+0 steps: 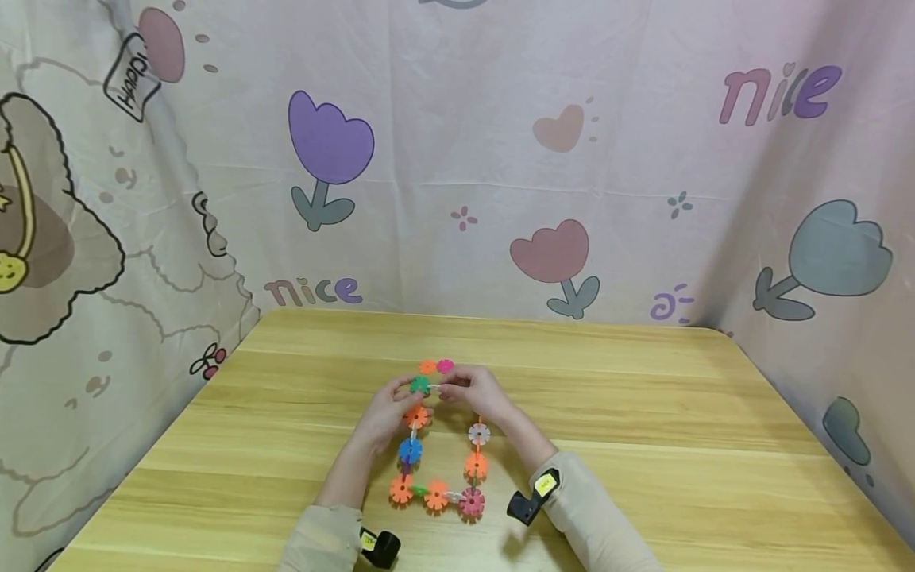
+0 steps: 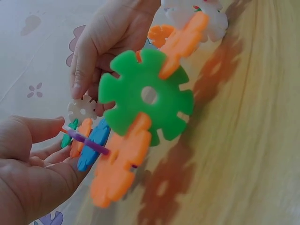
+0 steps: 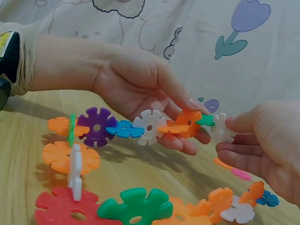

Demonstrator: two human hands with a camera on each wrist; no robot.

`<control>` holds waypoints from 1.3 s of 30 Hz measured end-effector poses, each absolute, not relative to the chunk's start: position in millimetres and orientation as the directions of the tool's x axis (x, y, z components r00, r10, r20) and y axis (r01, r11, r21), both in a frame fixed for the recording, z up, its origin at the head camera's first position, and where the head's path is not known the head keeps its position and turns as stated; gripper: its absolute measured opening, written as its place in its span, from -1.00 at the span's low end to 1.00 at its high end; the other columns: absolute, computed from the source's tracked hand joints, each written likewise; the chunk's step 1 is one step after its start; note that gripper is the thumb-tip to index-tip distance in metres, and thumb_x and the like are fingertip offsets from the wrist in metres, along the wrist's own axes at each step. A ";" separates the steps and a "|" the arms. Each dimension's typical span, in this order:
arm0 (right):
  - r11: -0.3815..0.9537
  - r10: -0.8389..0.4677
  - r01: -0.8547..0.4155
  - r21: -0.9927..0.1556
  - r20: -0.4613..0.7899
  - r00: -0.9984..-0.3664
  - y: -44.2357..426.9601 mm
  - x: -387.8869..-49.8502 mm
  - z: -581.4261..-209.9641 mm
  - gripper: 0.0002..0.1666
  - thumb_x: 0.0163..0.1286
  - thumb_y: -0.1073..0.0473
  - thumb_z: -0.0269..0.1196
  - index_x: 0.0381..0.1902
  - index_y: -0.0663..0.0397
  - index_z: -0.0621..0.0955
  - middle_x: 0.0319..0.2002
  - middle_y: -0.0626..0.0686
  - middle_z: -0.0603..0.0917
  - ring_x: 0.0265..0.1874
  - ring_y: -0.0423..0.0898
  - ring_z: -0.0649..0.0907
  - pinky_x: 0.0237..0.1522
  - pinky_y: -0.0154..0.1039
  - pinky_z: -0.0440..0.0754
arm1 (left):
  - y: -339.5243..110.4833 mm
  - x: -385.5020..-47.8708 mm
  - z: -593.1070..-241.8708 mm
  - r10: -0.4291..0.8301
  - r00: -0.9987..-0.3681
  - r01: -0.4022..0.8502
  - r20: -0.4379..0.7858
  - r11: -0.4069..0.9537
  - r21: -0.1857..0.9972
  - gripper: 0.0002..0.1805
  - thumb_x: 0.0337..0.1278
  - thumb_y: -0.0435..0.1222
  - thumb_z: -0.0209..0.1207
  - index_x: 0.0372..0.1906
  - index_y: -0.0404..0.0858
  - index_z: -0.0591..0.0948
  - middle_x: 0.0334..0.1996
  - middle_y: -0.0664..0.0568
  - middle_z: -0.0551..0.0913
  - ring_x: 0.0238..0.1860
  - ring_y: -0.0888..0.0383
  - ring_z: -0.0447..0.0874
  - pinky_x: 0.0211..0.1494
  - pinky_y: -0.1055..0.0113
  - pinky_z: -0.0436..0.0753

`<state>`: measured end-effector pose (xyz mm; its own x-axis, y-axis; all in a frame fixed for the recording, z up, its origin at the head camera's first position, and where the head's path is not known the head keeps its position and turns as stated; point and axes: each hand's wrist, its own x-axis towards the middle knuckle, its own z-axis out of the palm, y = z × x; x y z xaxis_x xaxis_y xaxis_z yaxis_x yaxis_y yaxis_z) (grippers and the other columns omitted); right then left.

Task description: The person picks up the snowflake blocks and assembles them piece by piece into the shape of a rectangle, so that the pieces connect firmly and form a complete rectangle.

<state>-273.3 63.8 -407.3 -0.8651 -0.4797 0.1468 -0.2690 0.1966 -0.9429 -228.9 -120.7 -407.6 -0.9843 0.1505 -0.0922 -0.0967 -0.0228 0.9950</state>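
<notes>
Interlocking snowflake discs form a chain with a left side, a near side and a right side. At the far end of its left side, my left hand (image 1: 382, 417) holds the chain by an orange disc (image 3: 189, 123) and the small green disc (image 1: 419, 384). My right hand (image 1: 479, 389) pinches a white disc (image 3: 221, 129) between thumb and fingers, against the green disc; how deep their slots engage cannot be told. A blue disc (image 1: 411, 450) lies farther down the left side. The near right corner is a red-pink disc (image 1: 472, 501). The right side includes a white disc (image 1: 479, 434).
Beyond the hands, a loose orange disc (image 1: 426, 366) and a pink disc (image 1: 445, 366) lie on the wooden table (image 1: 643, 389). A printed cloth (image 1: 443, 262) hangs behind the table and at both sides. Each wrist wears a small black camera (image 1: 525, 507).
</notes>
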 end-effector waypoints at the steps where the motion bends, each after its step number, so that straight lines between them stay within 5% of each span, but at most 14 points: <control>1: 0.203 -0.476 -0.273 -0.940 0.149 -0.867 63.6 -273.1 -407.5 -0.82 0.34 0.31 0.15 -0.19 0.32 0.62 -0.33 0.15 0.65 -0.29 0.05 0.67 -0.20 -0.11 0.63 | -120.8 -228.8 -407.4 0.151 -0.984 -0.096 -0.092 -0.022 0.995 -0.56 0.34 -0.40 -0.06 0.27 -0.45 0.23 0.00 -0.41 0.50 -0.17 -0.11 0.63 -0.19 0.14 0.63; 31: 0.246 -0.359 -0.256 -0.935 0.158 -0.920 51.5 -266.8 -403.6 -0.86 0.24 0.36 0.23 -0.38 0.39 0.68 -0.43 0.18 0.67 -0.42 0.04 0.69 -0.34 -0.25 0.65 | -124.6 -228.9 -407.0 0.205 -0.975 -0.090 -0.089 0.001 0.996 -0.68 0.33 -0.43 -0.06 0.13 -0.43 0.29 0.00 -0.41 0.50 -0.15 -0.16 0.62 -0.24 0.20 0.62; 39: 0.293 -0.397 -0.229 -0.928 0.100 -0.913 53.1 -271.1 -405.9 -0.89 0.25 0.30 0.24 -0.38 0.25 0.68 -0.45 0.04 0.66 -0.42 -0.10 0.67 -0.29 -0.24 0.64 | -128.8 -229.9 -408.1 0.250 -0.961 -0.114 -0.113 0.011 0.993 -0.57 0.31 -0.41 -0.02 0.22 -0.43 0.23 0.02 -0.37 0.50 -0.09 -0.13 0.60 -0.25 0.26 0.61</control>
